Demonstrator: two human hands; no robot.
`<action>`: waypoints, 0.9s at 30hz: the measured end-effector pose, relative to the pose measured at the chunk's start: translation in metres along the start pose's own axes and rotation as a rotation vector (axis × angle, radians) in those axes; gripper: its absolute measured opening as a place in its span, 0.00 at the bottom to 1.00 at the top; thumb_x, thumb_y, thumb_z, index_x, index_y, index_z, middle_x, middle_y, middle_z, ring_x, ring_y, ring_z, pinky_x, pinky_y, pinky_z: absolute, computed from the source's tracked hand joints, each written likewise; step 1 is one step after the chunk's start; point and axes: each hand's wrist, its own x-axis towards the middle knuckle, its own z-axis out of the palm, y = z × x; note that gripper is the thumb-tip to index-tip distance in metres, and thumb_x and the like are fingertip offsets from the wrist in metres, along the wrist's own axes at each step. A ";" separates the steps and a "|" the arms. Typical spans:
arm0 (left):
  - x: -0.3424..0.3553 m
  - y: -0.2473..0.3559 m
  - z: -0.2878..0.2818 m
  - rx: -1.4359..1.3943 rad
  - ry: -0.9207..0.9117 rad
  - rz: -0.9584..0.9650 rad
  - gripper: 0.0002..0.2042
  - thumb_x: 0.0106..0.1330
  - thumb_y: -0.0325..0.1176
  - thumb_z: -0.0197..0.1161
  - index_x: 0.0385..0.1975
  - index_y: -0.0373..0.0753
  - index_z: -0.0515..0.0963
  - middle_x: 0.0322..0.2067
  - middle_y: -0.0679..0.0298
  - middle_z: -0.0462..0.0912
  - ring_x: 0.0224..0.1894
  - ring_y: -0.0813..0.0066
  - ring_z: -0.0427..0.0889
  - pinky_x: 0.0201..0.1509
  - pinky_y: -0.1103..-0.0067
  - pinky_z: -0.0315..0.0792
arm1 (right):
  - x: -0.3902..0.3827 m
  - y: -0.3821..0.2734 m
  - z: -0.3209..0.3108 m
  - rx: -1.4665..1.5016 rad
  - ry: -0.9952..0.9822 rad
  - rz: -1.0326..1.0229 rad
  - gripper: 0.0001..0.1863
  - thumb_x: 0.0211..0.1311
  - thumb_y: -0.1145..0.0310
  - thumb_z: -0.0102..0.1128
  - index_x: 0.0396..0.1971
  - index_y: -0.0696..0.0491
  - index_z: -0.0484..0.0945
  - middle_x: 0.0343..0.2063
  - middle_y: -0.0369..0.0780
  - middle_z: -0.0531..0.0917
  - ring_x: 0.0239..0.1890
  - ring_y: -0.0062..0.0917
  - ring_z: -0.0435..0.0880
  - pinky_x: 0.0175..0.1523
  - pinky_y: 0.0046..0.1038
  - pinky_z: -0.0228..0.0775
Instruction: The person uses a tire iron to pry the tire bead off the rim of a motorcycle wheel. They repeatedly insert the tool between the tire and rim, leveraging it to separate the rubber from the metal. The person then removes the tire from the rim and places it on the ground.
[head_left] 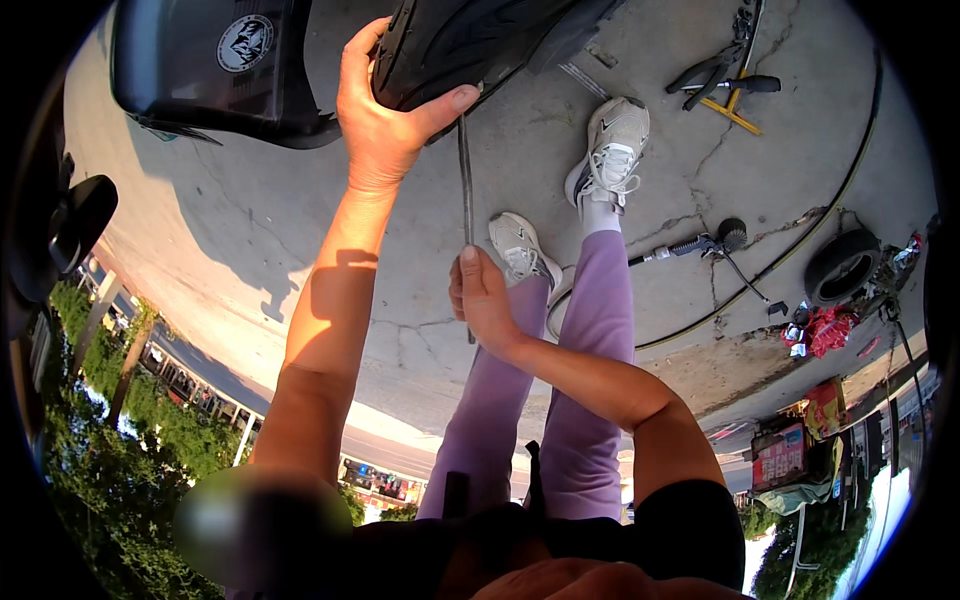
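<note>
A black treaded tyre stands at the top of the head view, its upper part cut off by the picture's edge. My left hand grips the tyre's near end, fingers behind its left side and thumb stretched across to the right. Lower down, my right hand is closed around a thin metal tyre lever. The lever runs up from my fist to the tyre's edge, close to my left thumb; its far tip is hidden there. A short end pokes out below the fist.
Beside the tyre on the left is a dark scooter body panel. Pliers and a black-handled screwdriver lie at the upper right, near yellow handles. An inflator gun, a curving hose and a loose tyre lie farther right.
</note>
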 end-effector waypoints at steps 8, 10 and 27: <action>0.015 0.013 -0.015 -0.138 -0.194 -0.182 0.50 0.38 0.36 0.81 0.63 0.36 0.57 0.52 0.56 0.74 0.54 0.67 0.74 0.60 0.74 0.69 | -0.032 -0.027 0.090 0.549 0.036 -0.116 0.22 0.73 0.47 0.36 0.25 0.49 0.59 0.14 0.29 0.54 0.13 0.12 0.48 0.16 0.20 0.41; 0.009 0.000 -0.035 -0.385 -0.302 -0.237 0.56 0.36 0.35 0.82 0.68 0.40 0.50 0.56 0.54 0.71 0.59 0.66 0.71 0.62 0.73 0.66 | -0.050 -0.043 0.074 0.519 0.044 -0.018 0.21 0.73 0.48 0.36 0.26 0.49 0.59 0.14 0.29 0.53 0.12 0.13 0.49 0.16 0.20 0.40; -0.022 -0.033 -0.015 0.335 -0.191 0.004 0.44 0.37 0.31 0.77 0.58 0.46 0.59 0.40 0.54 0.82 0.44 0.53 0.82 0.47 0.68 0.76 | -0.097 -0.097 0.023 0.494 0.007 0.178 0.16 0.73 0.51 0.40 0.36 0.50 0.62 0.18 0.28 0.57 0.14 0.12 0.49 0.16 0.18 0.41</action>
